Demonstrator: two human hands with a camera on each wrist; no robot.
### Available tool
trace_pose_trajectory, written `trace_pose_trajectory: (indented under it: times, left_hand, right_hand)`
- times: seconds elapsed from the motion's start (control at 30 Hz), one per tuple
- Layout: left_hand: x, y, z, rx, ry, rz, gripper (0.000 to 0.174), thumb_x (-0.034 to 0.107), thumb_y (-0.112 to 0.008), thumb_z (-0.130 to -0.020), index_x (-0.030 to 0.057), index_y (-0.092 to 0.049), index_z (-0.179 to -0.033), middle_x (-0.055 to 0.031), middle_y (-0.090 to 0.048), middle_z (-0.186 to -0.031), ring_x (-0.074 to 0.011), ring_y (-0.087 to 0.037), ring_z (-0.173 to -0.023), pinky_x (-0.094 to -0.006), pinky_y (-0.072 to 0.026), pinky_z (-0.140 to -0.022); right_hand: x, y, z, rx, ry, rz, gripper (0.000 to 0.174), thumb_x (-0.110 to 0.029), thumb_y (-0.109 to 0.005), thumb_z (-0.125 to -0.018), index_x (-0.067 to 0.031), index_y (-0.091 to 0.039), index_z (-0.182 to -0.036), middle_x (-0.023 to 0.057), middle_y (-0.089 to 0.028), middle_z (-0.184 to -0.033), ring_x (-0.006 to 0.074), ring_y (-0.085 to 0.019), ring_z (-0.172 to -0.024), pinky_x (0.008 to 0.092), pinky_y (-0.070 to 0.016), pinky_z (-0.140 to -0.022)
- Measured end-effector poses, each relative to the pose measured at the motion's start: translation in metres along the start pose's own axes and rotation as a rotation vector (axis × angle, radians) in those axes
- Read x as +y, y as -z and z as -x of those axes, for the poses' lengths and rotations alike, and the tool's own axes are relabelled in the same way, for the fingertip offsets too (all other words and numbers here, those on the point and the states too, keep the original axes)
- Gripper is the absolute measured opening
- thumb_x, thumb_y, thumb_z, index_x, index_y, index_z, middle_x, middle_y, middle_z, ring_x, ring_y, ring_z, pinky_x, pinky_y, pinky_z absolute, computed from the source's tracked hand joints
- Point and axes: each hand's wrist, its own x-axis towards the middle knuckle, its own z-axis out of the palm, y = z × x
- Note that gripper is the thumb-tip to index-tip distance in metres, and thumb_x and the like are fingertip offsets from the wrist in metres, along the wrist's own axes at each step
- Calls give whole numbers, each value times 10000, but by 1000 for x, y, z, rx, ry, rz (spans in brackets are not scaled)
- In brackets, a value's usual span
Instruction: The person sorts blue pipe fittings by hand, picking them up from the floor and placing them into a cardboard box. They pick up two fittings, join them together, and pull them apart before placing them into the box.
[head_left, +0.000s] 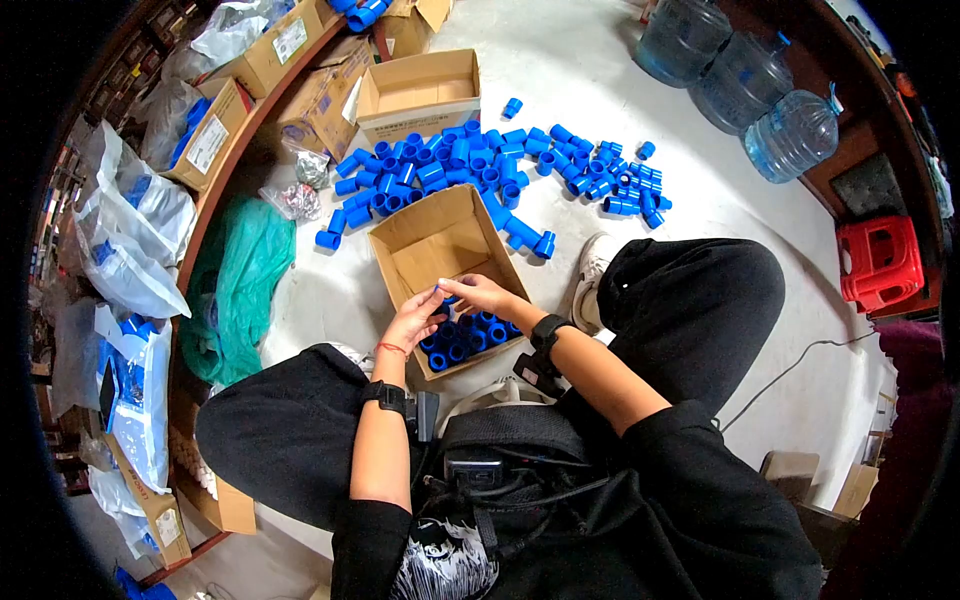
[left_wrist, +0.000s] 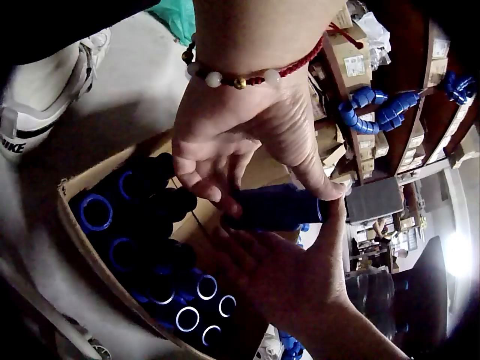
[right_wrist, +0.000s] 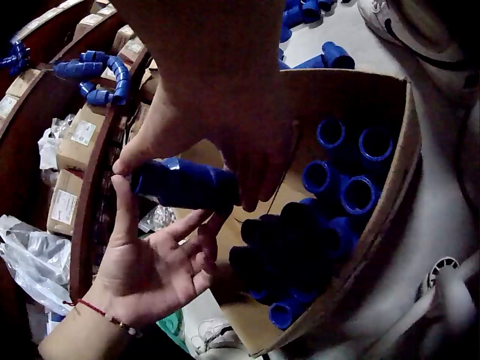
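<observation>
Between my two hands is a blue plastic pipe fitting (left_wrist: 277,208), a short stepped tube lying level over the carton. My left hand (head_left: 410,325), with a red cord bracelet, pinches it with the thumb at one end and fingertips near the other. My right hand (head_left: 478,293) grips the same fitting from the opposite side, its thumb tip meeting the left thumb at that end. Below, an open cardboard box (head_left: 405,250) holds several blue fittings (right_wrist: 360,193), many standing on end at the side nearest me. From the head view the held fitting is mostly hidden by fingers.
A loose pile of blue fittings (head_left: 430,170) spreads over the floor beyond the box, near another open carton (head_left: 420,115). Shelves with bags and cartons (head_left: 205,140) line the left, beside a green bag (head_left: 245,285). Water jugs (head_left: 740,80) and a red stool (head_left: 880,262) stand at right.
</observation>
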Motion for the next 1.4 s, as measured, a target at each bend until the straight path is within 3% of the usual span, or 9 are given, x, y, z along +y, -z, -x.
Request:
trace_pose_trajectory:
  times: [0.37, 0.47, 0.53, 0.63, 0.67, 0.7, 0.77, 1.17, 1.4]
  left_hand:
    - [-2, 2, -1, 29, 26, 0, 520, 528, -573, -669, 158, -526, -1032, 64, -535, -790, -30, -478, -627, -159, -338, -537]
    - [1, 3, 0, 9, 62, -1, 472, 488, -572, -694, 150, -511, -1017, 55, -503, -841, -106, -467, -726, -184, -351, -555]
    - [2, 3, 2, 14, 56, 4, 451, 476, -569, -703, 152, -518, -1012, 57, -510, -836, -100, -468, -715, -180, -347, -549]
    - [4, 0, 3, 13, 35, 1, 416, 459, -566, -716, 155, -531, -998, 59, -522, -841, -76, -472, -669, -170, -344, -537]
    - [4, 1, 2, 9, 32, 4, 410, 456, -565, -718, 155, -533, -994, 60, -524, -844, -72, -472, -659, -169, -345, -536]
    - [4, 1, 2, 6, 29, 6, 405, 454, -564, -720, 154, -535, -990, 60, -525, -847, -68, -472, -650, -168, -345, -535]
    - [2, 1, 1, 21, 18, 19, 393, 445, -563, -725, 141, -541, -974, 54, -533, -835, -66, -479, -648, -166, -346, -527]
    - [-5, 4, -7, 11, 31, 58, 432, 467, -571, -706, 137, -524, -981, 28, -523, -847, -86, -492, -686, -171, -342, -525]
    - [0, 1, -2, 17, -1, 58, 398, 442, -567, -721, 127, -535, -962, 26, -542, -828, -82, -491, -669, -173, -361, -526]
  right_hand:
    - [1, -5, 0, 64, 32, 88, 679, -617, -506, -645, 32, -573, -834, 85, -543, -663, 135, -513, -544, 240, -416, -475]
    - [0, -5, 0, 60, 32, 104, 669, -610, -502, -653, 32, -572, -828, 85, -542, -658, 135, -512, -542, 241, -414, -476]
    - [2, -4, -3, 68, 22, 119, 662, -605, -502, -658, 29, -569, -838, 89, -542, -670, 134, -511, -546, 242, -413, -478]
    - [1, -2, -1, 3, 3, 144, 742, -600, -454, -703, 55, -459, -1052, 138, -532, -951, 178, -547, -704, 281, -454, -597]
    - [0, -2, 0, -14, -2, 155, 745, -610, -443, -702, 39, -456, -1066, 135, -528, -970, 180, -544, -714, 281, -452, -597]
    - [1, -3, -1, 3, -18, 163, 740, -613, -437, -703, 32, -462, -1065, 135, -531, -964, 178, -544, -711, 276, -451, -595]
    - [4, -5, 0, 79, 93, 92, 694, -617, -497, -654, 41, -559, -867, 113, -549, -732, 150, -521, -591, 253, -431, -510]
    - [3, -7, 0, 138, 95, 149, 699, -618, -474, -666, 57, -574, -815, 107, -551, -648, 156, -531, -559, 268, -439, -524]
    - [6, -8, -3, 151, 113, 132, 703, -614, -477, -669, 64, -567, -830, 114, -555, -678, 153, -536, -585, 270, -440, -536]
